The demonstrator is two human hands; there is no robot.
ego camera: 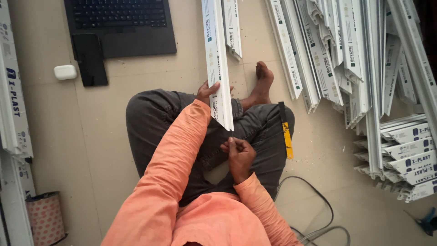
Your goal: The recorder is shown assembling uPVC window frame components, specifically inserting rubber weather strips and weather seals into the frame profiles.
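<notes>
Between my knees, my left hand has its fingers wrapped round a long white plastic channel strip running far across the floor. My right hand is curled almost closed just below its near end, apparently holding nothing. I judge the strip light, stiff, slick; best gripped by its edges. A yellow-handled cutter lies on my right leg.

Long plastic strip over lap, gripped by left hand at its left edge, right hand just below near end. Folding knife on right knee. Laptop, phone, small case far left on floor. Strip pile at right.
</notes>
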